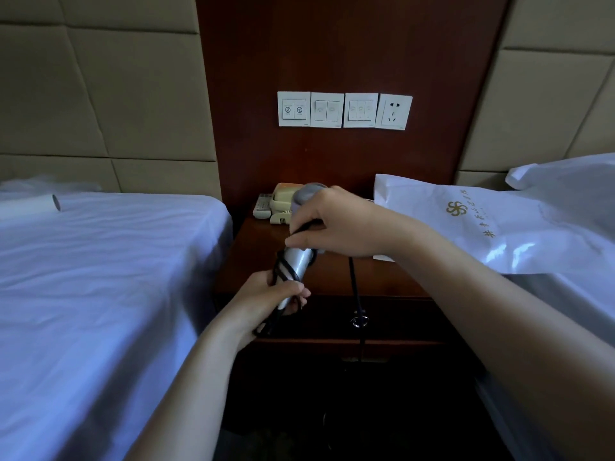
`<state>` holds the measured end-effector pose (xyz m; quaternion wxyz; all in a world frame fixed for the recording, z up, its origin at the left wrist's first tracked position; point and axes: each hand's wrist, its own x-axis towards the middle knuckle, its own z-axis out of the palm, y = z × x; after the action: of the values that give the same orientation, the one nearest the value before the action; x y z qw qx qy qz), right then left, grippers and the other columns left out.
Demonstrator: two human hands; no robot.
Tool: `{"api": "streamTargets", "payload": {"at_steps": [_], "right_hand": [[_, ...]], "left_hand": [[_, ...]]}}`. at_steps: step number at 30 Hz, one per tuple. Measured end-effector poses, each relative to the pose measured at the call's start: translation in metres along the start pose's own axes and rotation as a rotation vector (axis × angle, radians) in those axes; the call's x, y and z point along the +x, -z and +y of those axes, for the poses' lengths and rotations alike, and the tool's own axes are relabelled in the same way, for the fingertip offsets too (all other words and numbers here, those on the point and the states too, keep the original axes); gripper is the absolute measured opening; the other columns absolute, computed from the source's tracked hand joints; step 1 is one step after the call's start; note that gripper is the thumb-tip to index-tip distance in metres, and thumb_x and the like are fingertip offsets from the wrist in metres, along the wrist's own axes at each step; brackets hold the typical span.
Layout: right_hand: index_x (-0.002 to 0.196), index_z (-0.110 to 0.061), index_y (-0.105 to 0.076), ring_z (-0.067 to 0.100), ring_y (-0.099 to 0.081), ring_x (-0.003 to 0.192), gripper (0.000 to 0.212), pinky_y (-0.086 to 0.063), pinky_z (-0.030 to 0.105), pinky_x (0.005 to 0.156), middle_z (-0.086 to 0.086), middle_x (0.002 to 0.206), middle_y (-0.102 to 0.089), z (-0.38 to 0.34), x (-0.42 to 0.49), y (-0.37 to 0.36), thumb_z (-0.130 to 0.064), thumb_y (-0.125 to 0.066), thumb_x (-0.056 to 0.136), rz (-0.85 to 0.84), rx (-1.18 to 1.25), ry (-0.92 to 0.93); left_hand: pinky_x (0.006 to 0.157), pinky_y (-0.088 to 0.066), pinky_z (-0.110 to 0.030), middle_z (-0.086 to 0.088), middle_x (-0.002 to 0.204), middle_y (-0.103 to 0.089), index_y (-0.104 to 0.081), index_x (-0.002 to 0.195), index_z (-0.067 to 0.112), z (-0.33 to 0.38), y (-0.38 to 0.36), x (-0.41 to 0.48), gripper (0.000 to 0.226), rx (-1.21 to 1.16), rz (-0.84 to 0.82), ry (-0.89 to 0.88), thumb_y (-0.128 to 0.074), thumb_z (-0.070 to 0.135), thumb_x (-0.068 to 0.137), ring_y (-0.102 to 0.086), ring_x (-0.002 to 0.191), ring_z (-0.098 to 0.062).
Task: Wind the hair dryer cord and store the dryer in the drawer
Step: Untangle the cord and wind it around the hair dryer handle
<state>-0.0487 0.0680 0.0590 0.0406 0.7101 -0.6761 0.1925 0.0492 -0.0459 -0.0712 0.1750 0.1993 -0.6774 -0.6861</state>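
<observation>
Left hand grips the silver cylindrical hair dryer by its handle, right hand pinches the black cord mid-winding; hanging slack likely needs more loops.

silver hair dryer, black cord, white sheets
</observation>
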Motion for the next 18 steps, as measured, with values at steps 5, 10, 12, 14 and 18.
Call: {"api": "streamTargets", "payload": {"at_steps": [5,10,12,14,18], "right_hand": [[0.081,-0.001,-0.072,0.013,-0.055,0.064,0.020,-0.040,0.019,0.060,0.013,0.075,-0.069,0.000,0.002,-0.002,-0.018,-0.062,0.088,-0.074,0.007,-0.003],[0.077,-0.007,-0.068,0.006,-0.055,0.057,0.020,-0.040,0.016,0.055,-0.001,0.063,-0.060,-0.003,0.009,-0.005,-0.020,-0.059,0.090,-0.191,0.026,-0.021],[0.072,-0.010,-0.067,0.019,-0.060,0.062,0.023,-0.044,0.027,0.059,0.004,0.066,-0.063,-0.002,0.014,-0.004,-0.023,-0.059,0.089,-0.200,0.016,-0.030],[0.070,-0.014,-0.067,0.020,-0.060,0.064,0.024,-0.043,0.025,0.059,0.005,0.068,-0.066,-0.002,0.017,-0.003,-0.026,-0.059,0.089,-0.221,-0.018,-0.023],[0.071,-0.005,-0.068,0.007,-0.049,0.053,0.025,-0.039,0.014,0.054,-0.001,0.060,-0.058,-0.004,0.021,-0.005,-0.020,-0.059,0.090,-0.308,0.044,-0.022]], "left_hand": [[0.051,-0.054,-0.022,-0.011,0.073,-0.071,-0.052,0.110,0.018,0.000,-0.002,0.001,0.043,-0.120,0.010,-0.018,-0.053,-0.013,0.082,-0.070,0.060,-0.015],[0.045,-0.049,-0.022,-0.005,0.083,-0.062,-0.056,0.104,0.024,0.003,0.001,-0.001,0.042,0.165,0.136,0.018,-0.069,0.000,0.071,-0.060,0.057,-0.010],[0.039,-0.043,-0.019,0.002,0.072,-0.063,-0.058,0.095,0.029,0.004,-0.003,-0.001,0.034,0.187,0.140,0.030,-0.078,0.027,0.067,-0.058,0.049,-0.004],[0.037,-0.039,-0.018,0.009,0.056,-0.061,-0.062,0.089,0.031,0.004,-0.009,-0.002,0.042,0.185,0.159,0.042,-0.073,0.058,0.058,-0.055,0.042,-0.001],[0.034,-0.038,-0.015,0.010,0.043,-0.062,-0.060,0.075,0.033,0.005,-0.009,-0.005,0.055,0.353,0.288,0.007,-0.048,0.084,0.058,-0.055,0.036,-0.002]]}}
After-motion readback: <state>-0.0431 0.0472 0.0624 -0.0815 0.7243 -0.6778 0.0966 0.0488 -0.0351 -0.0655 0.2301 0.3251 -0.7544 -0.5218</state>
